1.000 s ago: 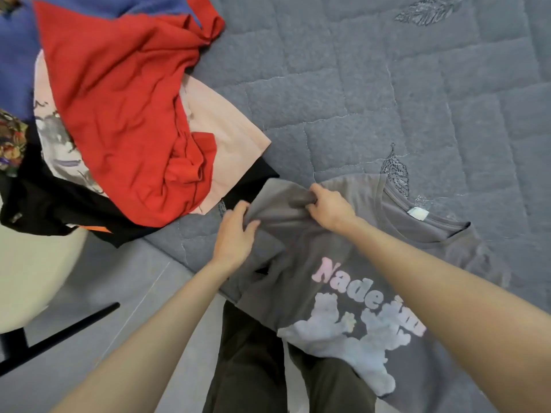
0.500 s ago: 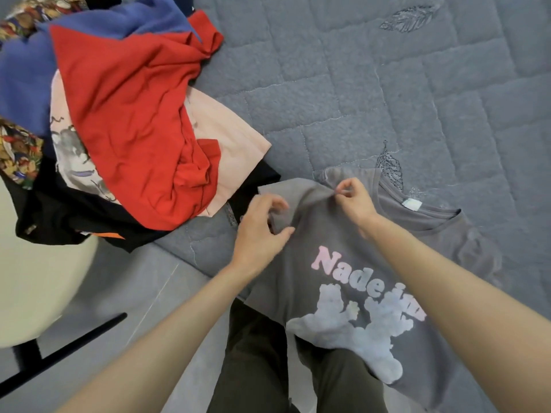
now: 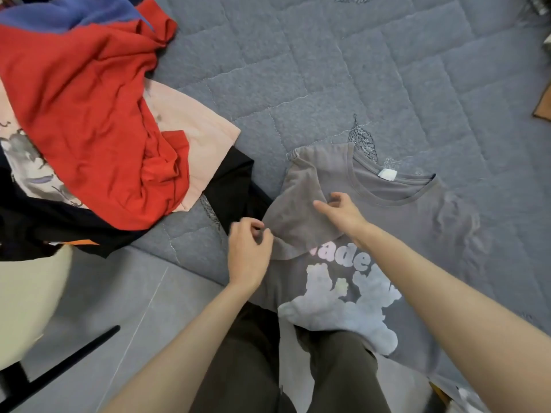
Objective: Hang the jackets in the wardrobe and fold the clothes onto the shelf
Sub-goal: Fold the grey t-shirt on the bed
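Note:
A grey T-shirt [image 3: 417, 216] with a pale bear print and pink letters lies face up on the bed, its hem hanging over the bed's edge onto my legs. Its left sleeve [image 3: 298, 216] is folded inward across the chest and covers the start of the lettering. My left hand [image 3: 249, 251] pinches the sleeve's lower corner with curled fingers. My right hand [image 3: 340, 211] hovers over the sleeve's inner edge with loosely spread fingers and grips nothing.
A heap of clothes sits at the left: a red garment [image 3: 83, 114] on top, with a peach one [image 3: 193, 120], a black one [image 3: 232, 180] and a blue one [image 3: 68, 13]. A grey quilted bedspread [image 3: 328, 70] covers the bed. A cream chair [image 3: 26, 299] stands at the lower left.
Both hands carried the sleeve rightwards and laid it folded over the shirt's chest. My right hand's pinch has loosened into spread fingers. The left hand stays at the sleeve's corner.

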Demonstrator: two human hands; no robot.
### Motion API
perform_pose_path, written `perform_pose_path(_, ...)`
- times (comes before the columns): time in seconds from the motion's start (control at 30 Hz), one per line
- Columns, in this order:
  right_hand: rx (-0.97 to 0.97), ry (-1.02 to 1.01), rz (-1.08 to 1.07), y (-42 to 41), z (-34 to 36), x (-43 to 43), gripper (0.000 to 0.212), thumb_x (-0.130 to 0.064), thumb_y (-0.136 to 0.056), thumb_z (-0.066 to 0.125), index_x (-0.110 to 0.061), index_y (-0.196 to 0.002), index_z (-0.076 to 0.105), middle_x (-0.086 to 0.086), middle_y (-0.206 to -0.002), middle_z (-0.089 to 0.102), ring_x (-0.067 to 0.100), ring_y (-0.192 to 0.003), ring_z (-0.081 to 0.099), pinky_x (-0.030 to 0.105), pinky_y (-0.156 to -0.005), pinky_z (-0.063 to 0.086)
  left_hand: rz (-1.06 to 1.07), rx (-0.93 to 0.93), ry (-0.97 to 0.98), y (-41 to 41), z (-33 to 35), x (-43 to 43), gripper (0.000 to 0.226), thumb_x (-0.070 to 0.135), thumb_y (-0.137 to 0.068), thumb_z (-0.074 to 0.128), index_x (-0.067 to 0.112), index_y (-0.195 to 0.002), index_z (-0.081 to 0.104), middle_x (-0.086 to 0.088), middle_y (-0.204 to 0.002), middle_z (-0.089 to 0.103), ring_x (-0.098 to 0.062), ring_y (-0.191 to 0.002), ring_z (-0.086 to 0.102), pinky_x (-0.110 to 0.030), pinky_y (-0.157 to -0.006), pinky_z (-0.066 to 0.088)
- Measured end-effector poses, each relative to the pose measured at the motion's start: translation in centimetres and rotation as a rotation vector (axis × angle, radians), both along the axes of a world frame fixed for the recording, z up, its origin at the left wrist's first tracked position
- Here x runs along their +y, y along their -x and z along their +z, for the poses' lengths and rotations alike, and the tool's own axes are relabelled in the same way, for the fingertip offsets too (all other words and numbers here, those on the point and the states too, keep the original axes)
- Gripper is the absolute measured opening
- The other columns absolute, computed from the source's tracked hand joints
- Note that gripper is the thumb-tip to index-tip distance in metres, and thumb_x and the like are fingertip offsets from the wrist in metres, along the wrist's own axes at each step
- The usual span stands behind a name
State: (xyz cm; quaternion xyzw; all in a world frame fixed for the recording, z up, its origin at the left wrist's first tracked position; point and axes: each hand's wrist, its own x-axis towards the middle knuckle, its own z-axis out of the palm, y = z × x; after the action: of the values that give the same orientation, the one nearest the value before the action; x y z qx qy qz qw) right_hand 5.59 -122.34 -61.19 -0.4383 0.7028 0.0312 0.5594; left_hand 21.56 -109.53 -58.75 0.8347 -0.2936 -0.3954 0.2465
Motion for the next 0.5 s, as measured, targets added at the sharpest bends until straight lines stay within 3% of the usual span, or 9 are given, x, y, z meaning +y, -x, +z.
perform_pose_path(0.07,0.143,0.026,0.131,-1.0,-1.2,0.4,0.057,-0.039,-0.087,0.065,-0.012,-0.132,0.043,0.008,-0.128,0.053,0.028,-0.124,0.044,0.037,-0.104,0.035,0.107,0.000,-0.093,-1.0,-0.8,0.5,0.036,0.032,-0.086,0.068,0.019,-0.113,0.048,0.002,-0.113,0.036,-0.014,-0.101,0.040,-0.023,-0.079,0.036)
perform_pose_path(0.13,0.272,0.027,0.271,-1.5,-1.7,0.7,0.035,-0.037,-0.091,0.058,-0.011,-0.114,0.053,0.014,-0.126,0.055,0.034,-0.124,0.042,0.040,-0.100,0.033,0.221,0.231,-0.228,-1.6,-1.3,0.5,0.051,0.038,-0.083,0.071,0.019,-0.117,0.039,-0.002,-0.116,0.042,-0.017,-0.100,0.048,-0.030,-0.081,0.045)
perform_pose_path(0.2,0.301,0.068,0.330,-1.3,-1.5,1.0,0.026,-0.032,-0.096,0.048,-0.007,-0.102,0.053,0.020,-0.121,0.056,0.038,-0.119,0.044,0.042,-0.094,0.036,0.256,0.380,-0.306,-1.9,-1.8,0.6,0.047,0.040,-0.082,0.071,0.018,-0.109,0.040,-0.006,-0.110,0.055,-0.020,-0.096,0.059,-0.036,-0.082,0.054)
perform_pose_path(0.3,0.309,0.166,0.272,0.1,-0.2,1.6,0.015,-0.023,-0.099,0.038,-0.008,-0.094,0.039,0.024,-0.109,0.058,0.040,-0.102,0.053,0.042,-0.076,0.039,0.240,0.357,-0.392,-1.3,-2.6,0.6,0.037,0.041,-0.082,0.071,0.013,-0.096,0.051,-0.008,-0.098,0.065,-0.019,-0.084,0.065,-0.035,-0.079,0.055)
perform_pose_path(0.37,0.387,0.166,0.290,1.8,0.4,1.9,0.013,-0.021,-0.099,0.036,-0.008,-0.098,0.038,0.026,-0.110,0.058,0.042,-0.101,0.054,0.041,-0.074,0.038,0.263,0.354,-0.461,-0.2,-3.1,0.5,0.038,0.032,-0.081,0.072,0.004,-0.104,0.058,-0.010,-0.097,0.068,-0.018,-0.083,0.066,-0.036,-0.082,0.055)
perform_pose_path(0.5,0.454,0.159,0.304,3.6,0.9,1.3,0.025,-0.013,-0.091,0.048,-0.007,-0.115,0.046,0.018,-0.127,0.051,0.036,-0.120,0.040,0.041,-0.093,0.036,0.477,0.587,-0.561,1.4,-2.6,0.6,0.065,0.031,-0.077,0.076,0.006,-0.130,0.049,-0.008,-0.115,0.063,-0.019,-0.093,0.059,-0.029,-0.071,0.047)
